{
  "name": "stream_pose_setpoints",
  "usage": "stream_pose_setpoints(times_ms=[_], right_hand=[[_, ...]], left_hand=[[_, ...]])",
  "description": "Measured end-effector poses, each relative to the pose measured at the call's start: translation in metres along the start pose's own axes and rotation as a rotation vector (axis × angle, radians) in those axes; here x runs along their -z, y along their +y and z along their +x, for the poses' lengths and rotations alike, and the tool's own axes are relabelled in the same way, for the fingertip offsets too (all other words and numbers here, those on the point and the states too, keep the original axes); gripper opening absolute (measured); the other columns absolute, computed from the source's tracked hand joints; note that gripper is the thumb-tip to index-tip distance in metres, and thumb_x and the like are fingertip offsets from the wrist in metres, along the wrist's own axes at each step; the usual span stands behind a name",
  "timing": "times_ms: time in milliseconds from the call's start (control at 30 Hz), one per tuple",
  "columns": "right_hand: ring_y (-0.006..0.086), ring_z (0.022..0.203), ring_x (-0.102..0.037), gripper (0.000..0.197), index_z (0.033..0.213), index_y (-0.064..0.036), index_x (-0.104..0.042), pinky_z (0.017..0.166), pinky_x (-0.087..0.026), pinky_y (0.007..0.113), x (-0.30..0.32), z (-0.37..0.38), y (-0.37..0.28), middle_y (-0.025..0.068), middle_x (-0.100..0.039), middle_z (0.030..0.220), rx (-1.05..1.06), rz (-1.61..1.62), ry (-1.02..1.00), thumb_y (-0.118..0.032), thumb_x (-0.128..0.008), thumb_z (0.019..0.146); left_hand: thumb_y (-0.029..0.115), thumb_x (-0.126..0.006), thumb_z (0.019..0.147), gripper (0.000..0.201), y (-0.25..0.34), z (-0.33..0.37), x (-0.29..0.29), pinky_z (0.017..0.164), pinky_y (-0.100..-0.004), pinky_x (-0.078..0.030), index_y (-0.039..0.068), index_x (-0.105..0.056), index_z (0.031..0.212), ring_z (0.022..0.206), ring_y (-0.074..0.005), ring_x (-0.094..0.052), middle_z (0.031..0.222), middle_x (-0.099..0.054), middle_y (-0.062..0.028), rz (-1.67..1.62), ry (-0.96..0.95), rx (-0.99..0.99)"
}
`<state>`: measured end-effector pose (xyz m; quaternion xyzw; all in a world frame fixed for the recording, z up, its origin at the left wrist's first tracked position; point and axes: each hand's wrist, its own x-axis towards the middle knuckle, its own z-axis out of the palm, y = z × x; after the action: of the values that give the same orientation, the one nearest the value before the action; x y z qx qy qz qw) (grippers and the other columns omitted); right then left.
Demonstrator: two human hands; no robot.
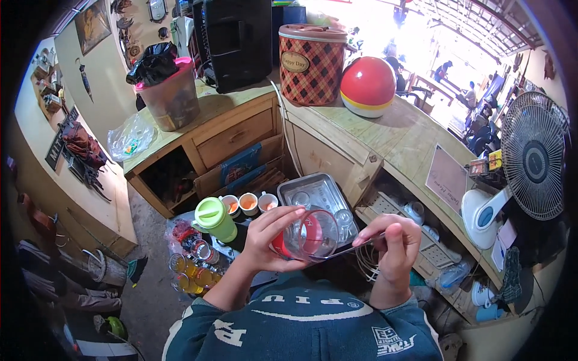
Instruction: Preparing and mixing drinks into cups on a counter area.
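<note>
My left hand (272,239) is wrapped round a clear drinking glass (326,231), tilted with its mouth toward my right. A red patch shows on or through the glass; I cannot tell which. Between the fingers and thumb of my right hand (394,246) is a thin spoon-like utensil (349,248), its other end at the glass's lower rim. Just beyond, clear glasses (344,220) stand on a rectangular metal tray (326,182). Left of the tray are three white cups (248,202) with something orange inside, and a lidded lime-green pitcher (215,221).
Jars and glasses of amber stuff (195,278) sit low at my left. Wooden counters carry a plastic bin (171,99), a black speaker (233,45), a plaid canister (312,66), a red-and-white ball-shaped container (368,87) and a fan (533,156). Shelves with baskets (385,210) lie under the right counter.
</note>
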<state>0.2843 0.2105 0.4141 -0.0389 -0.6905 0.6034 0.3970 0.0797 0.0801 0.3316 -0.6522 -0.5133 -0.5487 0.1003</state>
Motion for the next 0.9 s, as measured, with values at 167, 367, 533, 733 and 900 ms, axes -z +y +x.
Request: stream_pose_setpoints(times_ms=[167,367,533,733,900], right_hand=[[0.0109,0.051,-0.057,0.045,0.083,0.0021,-0.071,0.051,-0.044,0.023,-0.02,-0.001,0.04,0.0118,-0.071,0.079,0.202,-0.326,-0.226,-0.029,-0.045,0.102],[0.0038,0.048,-0.046,0.039,0.088,0.0022,-0.07,0.044,-0.034,0.02,-0.006,-0.01,0.038,0.0102,-0.07,0.078,-0.259,-0.162,-0.136,-0.028,-0.05,0.101],[0.0132,0.067,-0.065,0.043,0.086,-0.0012,-0.069,0.062,-0.048,0.026,0.003,-0.01,0.043,0.009,-0.069,0.075,0.096,0.297,-0.029,-0.043,-0.065,0.088],[0.0197,0.061,-0.063,0.047,0.07,-0.0036,-0.058,0.059,-0.048,0.026,-0.007,0.0,0.032,0.0093,-0.062,0.067,0.167,-0.26,-0.289,-0.046,-0.062,0.09],[0.0232,0.05,-0.053,0.053,0.063,-0.0082,-0.05,0.058,-0.041,0.033,-0.011,0.007,0.027,0.0051,-0.055,0.06,0.386,-0.595,-0.277,-0.051,-0.048,0.095]], left_hand=[[0.035,-0.085,0.055,0.079,-0.003,0.0,-0.001,0.088,-0.0397,-0.051,0.002,-0.06,0.123,0.103,-0.0318,-0.064,0.118,-0.063,-0.0178,0.055,-0.02,0.012],[0.033,-0.084,0.055,0.078,-0.004,-0.002,-0.003,0.089,-0.0408,-0.051,0.003,-0.061,0.123,0.104,-0.0326,-0.063,0.119,-0.062,-0.0182,0.072,0.014,0.018],[0.033,-0.084,0.056,0.078,-0.004,-0.003,-0.002,0.089,-0.0407,-0.05,0.003,-0.061,0.123,0.105,-0.0325,-0.063,0.119,-0.062,-0.0185,0.072,0.004,0.011],[0.033,-0.083,0.055,0.079,-0.002,-0.005,-0.005,0.089,-0.0401,-0.051,0.0,-0.06,0.123,0.104,-0.0325,-0.064,0.119,-0.062,-0.0196,-0.017,-0.027,0.041],[0.033,-0.085,0.054,0.084,-0.002,-0.004,-0.007,0.092,-0.0393,-0.05,-0.002,-0.058,0.126,0.107,-0.0331,-0.064,0.119,-0.062,-0.0206,-0.096,-0.067,0.049]])
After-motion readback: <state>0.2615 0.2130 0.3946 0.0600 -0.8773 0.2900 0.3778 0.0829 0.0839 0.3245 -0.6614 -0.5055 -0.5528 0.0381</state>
